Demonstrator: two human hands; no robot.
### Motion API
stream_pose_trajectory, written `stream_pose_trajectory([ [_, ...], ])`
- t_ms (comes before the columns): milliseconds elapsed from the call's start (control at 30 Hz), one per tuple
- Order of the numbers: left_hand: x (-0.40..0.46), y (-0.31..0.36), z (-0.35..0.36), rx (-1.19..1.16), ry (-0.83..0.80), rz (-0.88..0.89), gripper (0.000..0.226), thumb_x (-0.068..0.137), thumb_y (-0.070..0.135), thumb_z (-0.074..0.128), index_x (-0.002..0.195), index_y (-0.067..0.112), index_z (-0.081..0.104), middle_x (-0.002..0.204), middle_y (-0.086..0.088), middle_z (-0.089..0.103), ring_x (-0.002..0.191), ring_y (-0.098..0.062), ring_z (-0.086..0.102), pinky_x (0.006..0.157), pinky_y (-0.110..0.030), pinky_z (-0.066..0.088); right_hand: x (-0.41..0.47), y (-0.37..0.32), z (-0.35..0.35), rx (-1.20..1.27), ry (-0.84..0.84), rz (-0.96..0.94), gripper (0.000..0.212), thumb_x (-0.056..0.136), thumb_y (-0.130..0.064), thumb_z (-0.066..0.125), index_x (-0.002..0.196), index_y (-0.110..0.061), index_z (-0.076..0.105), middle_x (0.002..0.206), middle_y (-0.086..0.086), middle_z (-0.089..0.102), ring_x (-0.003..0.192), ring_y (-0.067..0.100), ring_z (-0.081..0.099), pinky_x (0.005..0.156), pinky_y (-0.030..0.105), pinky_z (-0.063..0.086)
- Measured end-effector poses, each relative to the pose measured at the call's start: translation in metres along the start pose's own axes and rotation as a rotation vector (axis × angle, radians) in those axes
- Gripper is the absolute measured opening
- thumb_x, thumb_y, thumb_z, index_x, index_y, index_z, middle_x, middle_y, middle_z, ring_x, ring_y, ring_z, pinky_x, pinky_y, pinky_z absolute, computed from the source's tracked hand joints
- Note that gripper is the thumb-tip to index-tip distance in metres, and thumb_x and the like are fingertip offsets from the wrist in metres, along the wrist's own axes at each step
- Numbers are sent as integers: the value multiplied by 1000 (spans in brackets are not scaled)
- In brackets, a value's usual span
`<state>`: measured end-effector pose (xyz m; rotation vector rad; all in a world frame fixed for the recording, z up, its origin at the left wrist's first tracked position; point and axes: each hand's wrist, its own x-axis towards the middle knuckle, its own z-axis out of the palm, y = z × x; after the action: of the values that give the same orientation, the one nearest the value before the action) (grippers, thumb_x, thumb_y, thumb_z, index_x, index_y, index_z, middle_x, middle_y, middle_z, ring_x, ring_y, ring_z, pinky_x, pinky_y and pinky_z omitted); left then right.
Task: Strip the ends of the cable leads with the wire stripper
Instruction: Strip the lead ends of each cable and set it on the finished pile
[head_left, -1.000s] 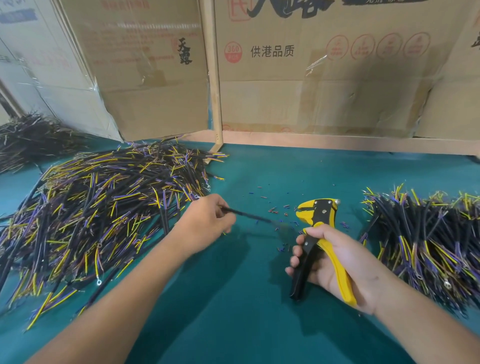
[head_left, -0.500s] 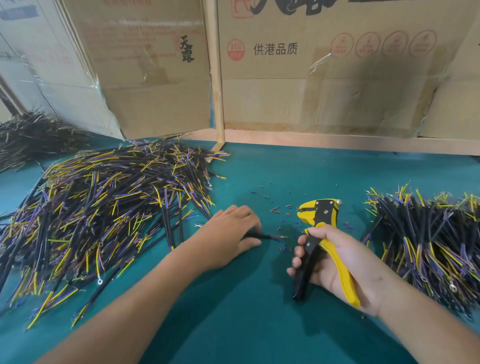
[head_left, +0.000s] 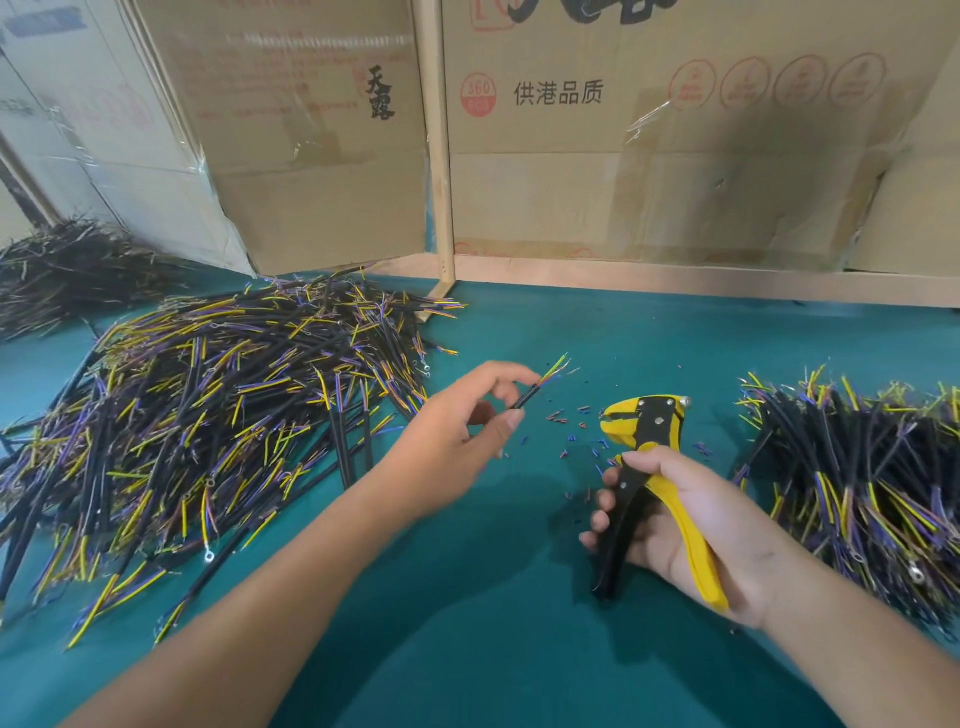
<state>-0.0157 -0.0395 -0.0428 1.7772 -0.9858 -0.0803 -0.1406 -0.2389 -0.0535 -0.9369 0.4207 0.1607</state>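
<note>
A: What are you watching for right now?

B: I'm holding the cable (head_left: 527, 397) in a pinch of the left hand (head_left: 457, 431), thumb and curled fingers closed round its black jacket. The coloured leads (head_left: 556, 366) are fanning out loose, so I'm thinking they could miss the stripper's (head_left: 641, 423) mouth or enter unevenly, and a blade could nick copper or skip one.

A: And the tool?

B: The right hand (head_left: 691, 525) is gripping the stripper, fingers wrapped round the black handle, the yellow one lying in the palm. The handles are standing spread, so I judge the mouth is open, with nothing in it.

A: Where's the cable from the stripper?

B: Left of its head and slightly beyond it, near but apart, leads pointing up and away. One pile (head_left: 218, 410) is lying far left of the stripper, another pile (head_left: 852, 467) just right.
</note>
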Motion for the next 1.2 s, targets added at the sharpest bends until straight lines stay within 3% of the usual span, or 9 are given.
stream_pose_trajectory([
  [167,-1,6,1,-179,-10,-10,32,98,14,51,119,38,55,105,9,46,65,-13,43,46,-22,35,-1,-1,3,-3,26,0,24,94,-23,55,84,-2,60,72,16,55,61,31,57,68,47,58],
  [300,0,8,2,-193,30,-6,27,98,18,53,115,39,57,96,9,48,61,-17,34,48,-22,30,1,1,0,-1,-5,-3,23,77,-25,65,80,-3,62,72,16,55,61,32,58,66,47,59],
  [433,-1,8,4,-128,47,-30,18,97,23,54,105,38,60,86,16,51,55,-21,34,48,-37,29,5,2,-1,3,-8,4,24,71,-27,68,74,-4,65,71,15,55,60,31,58,65,47,59],
  [600,-3,9,7,-53,10,-21,24,101,22,49,113,41,56,84,14,54,52,-12,43,53,-20,38,6,2,-3,-2,-28,-13,23,72,-27,68,72,-4,67,72,16,56,61,32,59,66,48,59],
  [733,-4,11,4,-41,-14,-8,31,103,18,46,118,44,53,88,11,55,53,-14,39,53,-24,37,9,4,-7,-4,-47,-10,23,71,-28,69,67,-6,71,71,16,57,60,32,60,67,48,59],
  [933,-5,11,5,21,-23,20,27,101,19,47,120,39,54,84,15,48,54,-11,31,51,-20,29,21,7,-16,-14,-36,40,43,42,-32,93,70,-7,74,70,15,59,61,33,62,70,51,57],
  [1200,-3,12,2,118,31,28,14,100,20,52,110,29,57,69,15,46,54,-6,34,52,-18,29,1,2,-10,-189,-306,-45,34,77,-32,82,91,-5,66,76,16,53,67,33,55,72,52,54],
])
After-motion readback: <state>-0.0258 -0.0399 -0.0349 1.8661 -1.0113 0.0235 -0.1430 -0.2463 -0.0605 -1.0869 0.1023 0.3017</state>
